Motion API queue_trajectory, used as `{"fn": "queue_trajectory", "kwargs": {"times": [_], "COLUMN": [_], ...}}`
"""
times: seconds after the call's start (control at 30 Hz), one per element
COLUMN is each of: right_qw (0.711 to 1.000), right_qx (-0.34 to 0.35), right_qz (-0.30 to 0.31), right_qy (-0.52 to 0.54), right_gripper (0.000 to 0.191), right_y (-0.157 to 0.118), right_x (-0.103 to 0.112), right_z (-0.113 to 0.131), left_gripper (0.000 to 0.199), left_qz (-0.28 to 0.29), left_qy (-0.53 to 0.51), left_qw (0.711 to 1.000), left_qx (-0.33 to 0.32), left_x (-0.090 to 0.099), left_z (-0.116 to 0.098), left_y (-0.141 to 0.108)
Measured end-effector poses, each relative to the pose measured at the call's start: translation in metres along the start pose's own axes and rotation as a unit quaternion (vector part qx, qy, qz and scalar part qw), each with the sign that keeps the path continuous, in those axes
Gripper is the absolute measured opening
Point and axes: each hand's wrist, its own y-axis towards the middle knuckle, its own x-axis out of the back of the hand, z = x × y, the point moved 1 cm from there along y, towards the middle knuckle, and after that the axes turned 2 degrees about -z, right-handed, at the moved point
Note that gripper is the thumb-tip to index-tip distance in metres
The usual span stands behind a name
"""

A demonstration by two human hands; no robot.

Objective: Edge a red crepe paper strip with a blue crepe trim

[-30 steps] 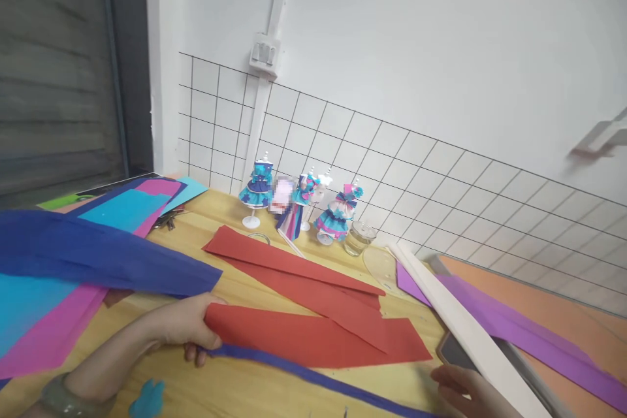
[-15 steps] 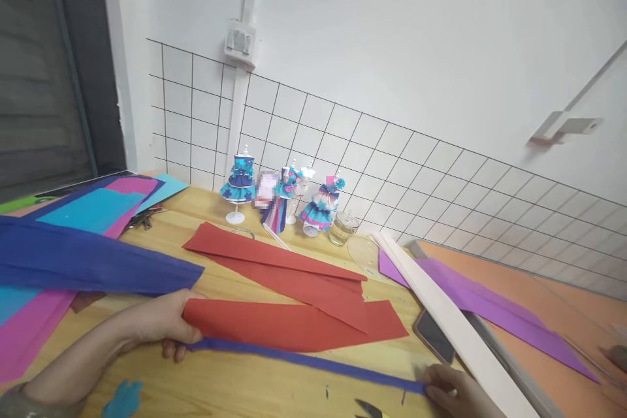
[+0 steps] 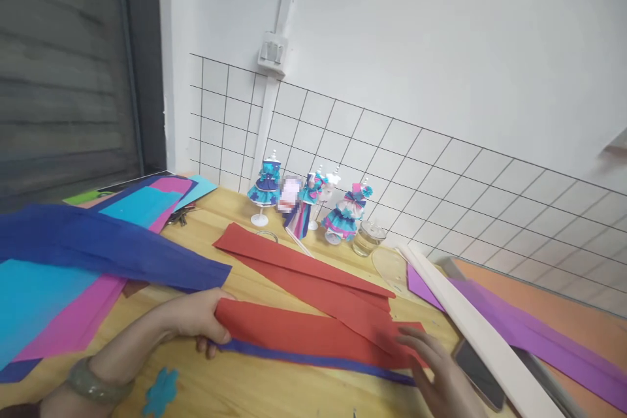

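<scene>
A red paper strip [image 3: 298, 333] lies over a narrow blue strip [image 3: 343, 364], whose edge shows along its lower side. My left hand [image 3: 200, 320] grips the left ends of both, thumb on top and fingers beneath. At the right end my right hand [image 3: 434, 366] has its fingers apart over the red paper, somewhat blurred; its thumb is near the tip of the blue strip. Behind lies another folded red piece [image 3: 304, 268].
Blue sheets [image 3: 108, 241], light-blue and pink paper cover the left. Small dressed stands [image 3: 264, 189] and a glass jar [image 3: 368, 239] are at the back. A phone [image 3: 477, 372], a long white strip [image 3: 470, 326] and purple paper [image 3: 553, 346] lie right. A blue flower cutout [image 3: 160, 393] is in front.
My right hand has let go of the blue strip's end, opened and risen onto the red paper. The red paper now overlaps more of the blue strip. The view has shifted left.
</scene>
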Motion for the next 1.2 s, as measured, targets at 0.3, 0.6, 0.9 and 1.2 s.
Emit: {"fn": "queue_trajectory", "kwargs": {"times": [0.3,0.6,0.9,1.2], "right_qw": [0.95,0.953,0.955,0.958], "right_qx": [0.106,0.071,0.109,0.13], "right_qz": [0.186,0.205,0.183,0.194], "right_qy": [0.227,0.21,0.206,0.164], "right_gripper": [0.019,0.017,0.015,0.007], "right_y": [0.06,0.061,0.056,0.057], "right_x": [-0.066,-0.103,-0.117,-0.122], "right_z": [0.178,0.177,0.166,0.164], "left_gripper": [0.036,0.025,0.018,0.012], "left_qz": [0.017,0.007,-0.192,-0.105], "left_qy": [-0.015,0.035,0.1,0.226], "left_qw": [0.999,0.997,0.974,0.968], "left_qx": [0.023,0.063,0.07,0.001], "left_x": [0.0,-0.001,0.018,-0.001], "left_z": [0.007,0.007,0.005,-0.001], "left_y": [0.001,0.001,-0.014,-0.017]}}
